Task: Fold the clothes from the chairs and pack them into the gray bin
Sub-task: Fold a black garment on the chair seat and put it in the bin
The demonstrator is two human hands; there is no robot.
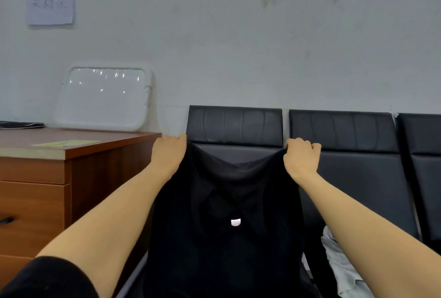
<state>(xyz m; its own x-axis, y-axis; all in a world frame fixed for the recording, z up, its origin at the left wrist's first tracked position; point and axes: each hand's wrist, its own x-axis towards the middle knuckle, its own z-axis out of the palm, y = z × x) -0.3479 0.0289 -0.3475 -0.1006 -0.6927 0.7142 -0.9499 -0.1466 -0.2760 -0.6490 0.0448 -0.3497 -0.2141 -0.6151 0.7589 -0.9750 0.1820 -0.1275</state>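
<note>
Currently both hands, left hand [168, 152] and right hand [301, 155], are gripping the black garment's [222, 238] upper corners, spreading it before the chairs [343, 130]. Folding is likely just starting; next, it needs laying flat.

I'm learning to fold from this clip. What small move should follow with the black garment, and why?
Probably lower it flat onto the chair seat: the left hand and right hand pinch the black garment by its top corners, and it hangs unfolded.
</note>
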